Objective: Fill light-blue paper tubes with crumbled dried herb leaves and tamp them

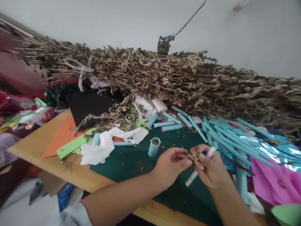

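Between my two hands, over the dark green mat (131, 166), is a small clump of dried leaves (195, 158). My left hand (170, 166) pinches the clump's left side, fingers closed. My right hand (210, 164) grips the other side and also keeps a white marker-like stick (191, 178) across its palm, with both ends showing. Left of my hands stands an upright light-blue paper tube (154, 147), its open top showing brown crumbled leaf inside. Loose leaf bits (139, 170) lie on the mat near my left forearm.
A long heap of dried leafy stalks (150, 69) runs along the wall. Several blue paper tubes (171, 127) and long blue rolls (231, 142) lie behind and right. Crumpled white tissue (101, 149), orange paper (61, 135) and a black flat case (91, 105) are left; pink paper (274, 180) is right.
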{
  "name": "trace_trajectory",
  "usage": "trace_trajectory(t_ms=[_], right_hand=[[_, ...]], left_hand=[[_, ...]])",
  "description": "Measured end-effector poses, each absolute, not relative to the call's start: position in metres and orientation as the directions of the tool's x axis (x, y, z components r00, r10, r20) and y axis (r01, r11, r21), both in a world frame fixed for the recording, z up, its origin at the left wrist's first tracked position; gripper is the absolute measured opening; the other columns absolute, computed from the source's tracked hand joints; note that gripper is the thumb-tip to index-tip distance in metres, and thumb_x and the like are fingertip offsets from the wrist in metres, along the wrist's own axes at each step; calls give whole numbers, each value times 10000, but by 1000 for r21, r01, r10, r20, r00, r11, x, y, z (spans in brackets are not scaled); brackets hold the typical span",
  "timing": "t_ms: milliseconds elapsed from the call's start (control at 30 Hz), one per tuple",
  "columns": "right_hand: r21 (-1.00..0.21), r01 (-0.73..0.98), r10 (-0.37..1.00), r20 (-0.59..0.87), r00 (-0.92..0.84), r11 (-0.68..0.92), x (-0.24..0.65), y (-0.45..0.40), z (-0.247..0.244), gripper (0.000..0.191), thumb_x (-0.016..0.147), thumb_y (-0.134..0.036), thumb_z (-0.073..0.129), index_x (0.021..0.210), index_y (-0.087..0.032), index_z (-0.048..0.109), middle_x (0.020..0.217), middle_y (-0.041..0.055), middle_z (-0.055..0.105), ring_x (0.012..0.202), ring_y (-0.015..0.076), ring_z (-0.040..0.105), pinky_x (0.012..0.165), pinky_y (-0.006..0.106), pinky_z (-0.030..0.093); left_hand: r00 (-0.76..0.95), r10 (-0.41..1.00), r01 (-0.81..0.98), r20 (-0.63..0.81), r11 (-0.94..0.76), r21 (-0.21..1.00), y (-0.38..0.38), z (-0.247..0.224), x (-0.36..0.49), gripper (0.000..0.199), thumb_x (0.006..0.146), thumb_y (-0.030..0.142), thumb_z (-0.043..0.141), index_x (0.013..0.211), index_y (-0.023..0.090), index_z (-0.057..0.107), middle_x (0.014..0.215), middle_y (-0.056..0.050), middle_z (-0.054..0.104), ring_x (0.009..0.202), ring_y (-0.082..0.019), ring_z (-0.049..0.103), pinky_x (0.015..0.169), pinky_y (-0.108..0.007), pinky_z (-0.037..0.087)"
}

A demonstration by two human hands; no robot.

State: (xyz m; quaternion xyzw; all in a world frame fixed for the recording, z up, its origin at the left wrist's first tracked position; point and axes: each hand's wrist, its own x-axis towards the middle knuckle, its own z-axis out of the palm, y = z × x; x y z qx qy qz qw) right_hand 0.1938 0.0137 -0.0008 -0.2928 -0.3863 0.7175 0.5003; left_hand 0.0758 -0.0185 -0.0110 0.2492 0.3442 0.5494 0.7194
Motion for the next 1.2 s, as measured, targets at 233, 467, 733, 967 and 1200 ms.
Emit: trace_trajectory(t_ms=[233,467,733,967,1200], right_hand=[[-806,-516,942,-146,-302,-290,187,14,-11,254,503,-271,734,610,-176,524,483,-50,493,292,-3,341,241,66,238],[-823,-475,945,-213,-248,-311,179,13,-22,244,558,-270,698,628,-175,485,415,-74,431,310,19,352,259,81,252],[-892,-385,968,-187,-167,-239,177,8,-27,183,576,-214,679,602,-160,506,653,-47,530,347,5,391,279,108,276],[-919,-319,963,-166,-214,-229,183,11,-27,197,559,-256,696,582,-150,531,584,-33,513,375,30,415,310,133,299],[-950,-257,967,-118,-224,-175,202,19,-14,317,757,-463,447,871,-185,551,689,10,534,369,37,387,316,159,239]], left_hand=[[185,968,-614,-169,248,750,-18,-13,76,413,512,240,711,860,98,541,715,-27,558,686,-129,540,714,-300,420],[108,993,-318,-52,84,944,-18,-15,74,303,619,221,625,907,152,559,791,-34,515,692,-141,533,669,-292,455],[-6,1000,-9,7,-8,1000,-17,-17,69,122,729,223,502,669,156,584,701,-15,522,719,-128,500,675,-229,410],[54,994,-409,-92,106,906,-16,-16,74,98,677,193,554,598,137,540,562,11,543,558,-101,504,588,-231,424],[0,975,-408,-221,202,890,-14,-20,70,79,636,184,599,644,129,543,560,27,551,546,-76,501,576,-204,406]])
